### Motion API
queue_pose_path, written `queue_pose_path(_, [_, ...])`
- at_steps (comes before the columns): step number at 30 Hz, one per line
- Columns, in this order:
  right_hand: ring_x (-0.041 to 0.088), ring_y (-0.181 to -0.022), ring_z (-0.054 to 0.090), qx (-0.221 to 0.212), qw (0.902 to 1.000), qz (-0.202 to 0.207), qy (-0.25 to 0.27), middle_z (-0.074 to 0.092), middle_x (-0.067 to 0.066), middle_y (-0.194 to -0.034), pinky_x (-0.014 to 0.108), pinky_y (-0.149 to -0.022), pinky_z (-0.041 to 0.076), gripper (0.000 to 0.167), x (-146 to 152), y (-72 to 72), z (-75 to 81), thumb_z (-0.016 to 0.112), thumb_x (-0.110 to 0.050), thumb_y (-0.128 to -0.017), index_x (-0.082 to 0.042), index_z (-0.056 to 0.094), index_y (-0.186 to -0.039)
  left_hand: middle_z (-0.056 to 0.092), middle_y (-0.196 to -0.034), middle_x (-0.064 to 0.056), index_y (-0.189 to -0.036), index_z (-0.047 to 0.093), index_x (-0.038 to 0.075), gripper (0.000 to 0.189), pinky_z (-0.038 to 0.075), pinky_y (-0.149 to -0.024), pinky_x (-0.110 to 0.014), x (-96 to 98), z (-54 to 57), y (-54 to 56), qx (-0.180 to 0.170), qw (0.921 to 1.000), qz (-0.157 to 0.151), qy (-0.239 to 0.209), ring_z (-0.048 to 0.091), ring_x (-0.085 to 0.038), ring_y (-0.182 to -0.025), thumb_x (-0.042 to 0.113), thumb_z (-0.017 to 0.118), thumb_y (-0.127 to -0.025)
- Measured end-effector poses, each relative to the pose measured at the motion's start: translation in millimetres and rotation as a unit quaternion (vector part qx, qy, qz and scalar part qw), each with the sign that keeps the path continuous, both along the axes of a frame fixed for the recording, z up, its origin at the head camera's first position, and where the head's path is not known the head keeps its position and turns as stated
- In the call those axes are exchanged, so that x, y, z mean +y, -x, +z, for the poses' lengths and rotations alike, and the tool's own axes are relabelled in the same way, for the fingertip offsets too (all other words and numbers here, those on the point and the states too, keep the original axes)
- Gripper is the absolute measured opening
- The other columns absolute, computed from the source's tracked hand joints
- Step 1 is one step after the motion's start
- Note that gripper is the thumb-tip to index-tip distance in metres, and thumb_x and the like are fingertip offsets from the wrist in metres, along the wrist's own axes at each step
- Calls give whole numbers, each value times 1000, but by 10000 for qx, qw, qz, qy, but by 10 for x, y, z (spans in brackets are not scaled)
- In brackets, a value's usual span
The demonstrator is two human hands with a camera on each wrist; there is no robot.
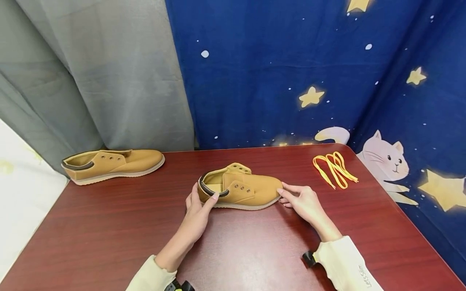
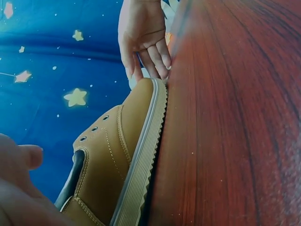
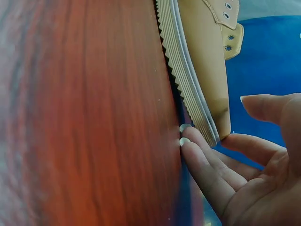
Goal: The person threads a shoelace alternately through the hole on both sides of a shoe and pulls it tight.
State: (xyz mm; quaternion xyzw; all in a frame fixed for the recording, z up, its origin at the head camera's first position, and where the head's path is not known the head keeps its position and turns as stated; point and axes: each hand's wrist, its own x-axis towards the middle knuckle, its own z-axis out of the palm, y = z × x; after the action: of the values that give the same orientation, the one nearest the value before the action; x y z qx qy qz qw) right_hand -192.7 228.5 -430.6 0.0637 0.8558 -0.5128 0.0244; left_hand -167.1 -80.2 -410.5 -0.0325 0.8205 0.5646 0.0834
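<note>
Counter [image 1: 109, 234] of reddish wood carries it all; before me, a tan shoe [image 1: 240, 190] sits sole-down mid-counter, its mate [image 1: 113, 169] far left, perhaps out of the way. Left hand [image 1: 196, 216] grips the heel — likely steadying it — while the right hand's [image 1: 302, 200] extended fingers merely touch the toe. Yellow laces [image 1: 336, 169] lie right, within easy reach.

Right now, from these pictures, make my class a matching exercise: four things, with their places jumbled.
1. Left hand
2. Right hand
3. Yellow laces
4. Cat

A. On the blue curtain
B. At the toe of the nearer shoe
C. Near the far right corner of the table
D. At the nearer shoe's heel

Pairs: 1-D, 2-B, 3-C, 4-A
</note>
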Motion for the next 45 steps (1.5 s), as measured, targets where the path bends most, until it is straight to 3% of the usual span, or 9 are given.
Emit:
queue_pose_path(10, [15,-78,77,49,9981,263,-562,80,8,-87,24,-71,59,52,34,-12,53,69,-42,-95,-14,64,-138,0,-167,-24,-162,-6,10,95,17,-121,-66,-45,0,-11,-270,9991,-180,260,12,-48,-154,49,55,-99])
queue_pose_path(16, [14,-81,77,286,9931,306,-1093,80,7,-90,25,-73,57,50,127,33,78,68,-43,-95,-13,66,-135,1,-168,-25,-162,-5,5,96,14,-122,-65,-57,43,10,-140,9984,-248,489,7,-47,-155,49,54,-99])
queue_pose_path(19, [14,-83,77,445,9877,284,-1472,80,7,-96,26,-76,57,49,203,59,68,66,-41,-97,-9,65,-134,-3,-169,-23,-162,-5,5,96,12,-123,-65,-59,74,28,220,9957,-290,853,0,-45,-156,46,55,-100])
queue_pose_path(22, [16,-82,77,445,9864,156,-1573,80,9,-95,27,-72,57,44,293,59,69,66,-38,-97,-8,68,-129,-2,-169,-20,-162,0,7,93,15,-123,-64,-34,91,45,809,9889,-296,1208,-2,-42,-156,42,58,-99])
queue_pose_path(28, [18,-78,75,381,9888,-42,-1440,79,10,-88,25,-61,54,38,426,66,86,68,-37,-96,-8,72,-120,28,-162,-12,-155,35,11,68,25,-120,-54,75,103,69,1937,9717,-74,1351,18,-34,-151,30,64,-96])
queue_pose_path(32, [16,-78,74,460,9855,-91,-1629,79,9,-87,25,-63,52,38,474,81,86,68,-37,-96,-7,73,-118,41,-153,-8,-142,54,15,50,21,-119,-50,155,135,82,2206,9654,25,1389,23,-31,-147,32,65,-96])
queue_pose_path(36, [16,-77,74,508,9817,-176,-1827,79,8,-86,27,-67,51,38,561,104,82,69,-37,-95,-7,73,-117,45,-150,-8,-131,63,13,40,18,-117,-53,236,145,105,2517,9583,63,1355,26,-32,-144,30,67,-95])
queue_pose_path(43, [16,-74,73,435,9845,-427,-1642,79,12,-89,23,-64,54,38,757,121,123,71,-36,-94,-5,73,-116,56,-139,-9,-124,66,9,37,36,-109,-51,405,119,195,3119,9372,-215,1544,42,-31,-135,25,72,-91])
queue_pose_path(45, [15,-74,73,365,9857,-526,-1560,78,12,-91,22,-63,54,39,828,106,152,71,-37,-94,-5,72,-117,59,-135,-9,-122,67,9,34,40,-108,-49,470,122,234,3186,9349,-327,1532,47,-29,-132,23,72,-91])
